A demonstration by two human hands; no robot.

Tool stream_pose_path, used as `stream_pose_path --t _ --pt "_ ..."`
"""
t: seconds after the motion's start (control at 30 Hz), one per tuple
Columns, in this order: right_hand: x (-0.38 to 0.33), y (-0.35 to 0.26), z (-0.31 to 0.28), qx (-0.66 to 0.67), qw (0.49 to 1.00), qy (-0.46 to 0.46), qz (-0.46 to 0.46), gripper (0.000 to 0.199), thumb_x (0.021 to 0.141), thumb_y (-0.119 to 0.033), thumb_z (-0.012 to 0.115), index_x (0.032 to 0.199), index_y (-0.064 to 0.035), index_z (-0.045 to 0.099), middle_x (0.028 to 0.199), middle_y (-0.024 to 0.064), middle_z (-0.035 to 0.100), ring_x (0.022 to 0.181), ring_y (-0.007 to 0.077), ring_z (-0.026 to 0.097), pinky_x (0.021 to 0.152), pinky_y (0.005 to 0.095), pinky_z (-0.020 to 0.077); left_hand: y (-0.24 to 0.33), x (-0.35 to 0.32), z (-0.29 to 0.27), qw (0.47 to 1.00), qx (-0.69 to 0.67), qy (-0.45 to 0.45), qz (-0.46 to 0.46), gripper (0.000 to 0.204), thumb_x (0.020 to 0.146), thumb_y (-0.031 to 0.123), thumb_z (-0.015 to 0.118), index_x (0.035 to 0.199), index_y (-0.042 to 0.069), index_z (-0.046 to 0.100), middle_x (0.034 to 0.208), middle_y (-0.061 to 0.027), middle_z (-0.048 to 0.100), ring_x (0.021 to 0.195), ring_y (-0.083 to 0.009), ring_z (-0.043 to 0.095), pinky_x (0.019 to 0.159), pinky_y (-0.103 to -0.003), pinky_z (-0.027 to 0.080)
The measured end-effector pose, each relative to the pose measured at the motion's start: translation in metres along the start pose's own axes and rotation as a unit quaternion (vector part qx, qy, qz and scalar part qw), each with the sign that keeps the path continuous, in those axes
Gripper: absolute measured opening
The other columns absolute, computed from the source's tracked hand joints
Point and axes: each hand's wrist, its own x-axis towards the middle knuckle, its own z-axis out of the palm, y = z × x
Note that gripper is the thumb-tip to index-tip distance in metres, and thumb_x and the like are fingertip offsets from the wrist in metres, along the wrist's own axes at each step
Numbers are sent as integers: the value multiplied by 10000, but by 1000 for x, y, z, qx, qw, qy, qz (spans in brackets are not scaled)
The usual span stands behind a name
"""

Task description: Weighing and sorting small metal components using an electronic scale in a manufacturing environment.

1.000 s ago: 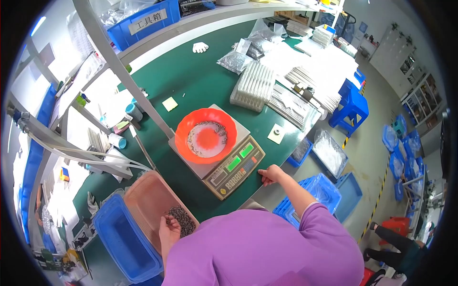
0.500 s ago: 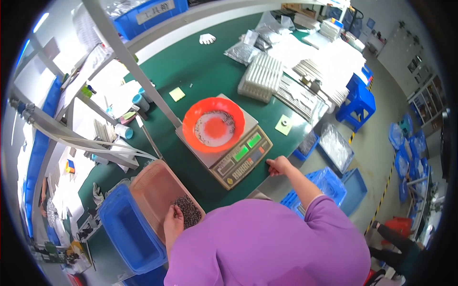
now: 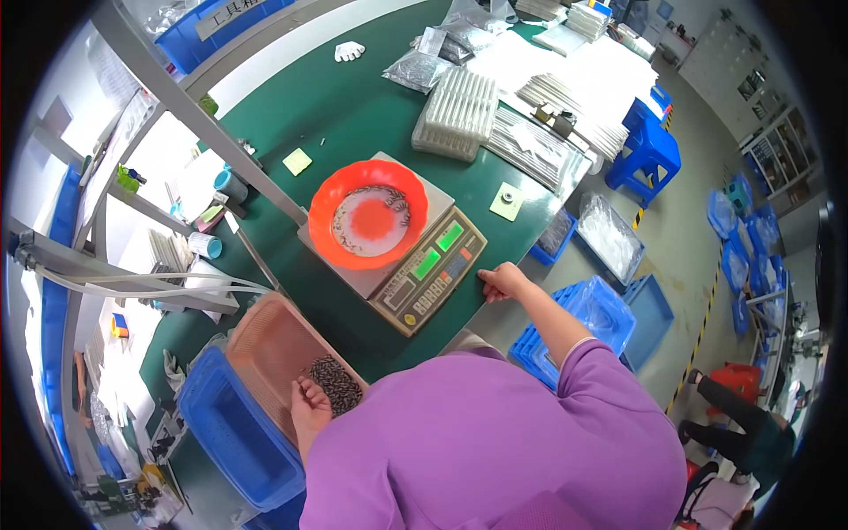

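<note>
My left hand [image 3: 311,405] is inside a pink plastic basket [image 3: 263,343], at the edge of a heap of small dark metal parts [image 3: 336,385]. Its fingers are curled together; what they hold, if anything, is too small to make out. At the table edge, my right hand [image 3: 505,282] rests with its fingers folded in, just right of a digital scale [image 3: 435,272] with lit green displays. On the scale's plate sits a red-orange bowl [image 3: 320,216], with small metal parts scattered over its pale bottom.
A blue basket [image 3: 231,433] stands left of the pink one. Clear plastic trays [image 3: 455,115], bagged parts [image 3: 417,69] and a white glove [image 3: 350,51] lie farther back on the green table [image 3: 353,106]. Blue crates [image 3: 579,322] and a blue stool [image 3: 649,152] stand to the right.
The whole view has shifted slightly. My left hand has drawn a little away from the heap of metal parts, its fingers still curled. My right hand stays beside the scale.
</note>
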Motion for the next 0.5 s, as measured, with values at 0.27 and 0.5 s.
stream_pose_path --t 0.27,0.5 --pt "2 0 -1 6 1000 0 -3 446 859 -370 523 628 -3 628 557 89 621 440 140 562 438 251 452 -1 1 6 996 6 84 20 188 907 195 471 795 47 493 763 -56 527 622 -124 476 500 -207 414" --pt "-1 -3 0 -9 1000 4 1 446 860 -372 522 628 -7 632 562 86 624 444 138 561 446 253 457 -5 9 -9 989 52 114 76 119 871 -20 463 963 -59 527 957 -140 558 876 -208 571 752 -267 520"
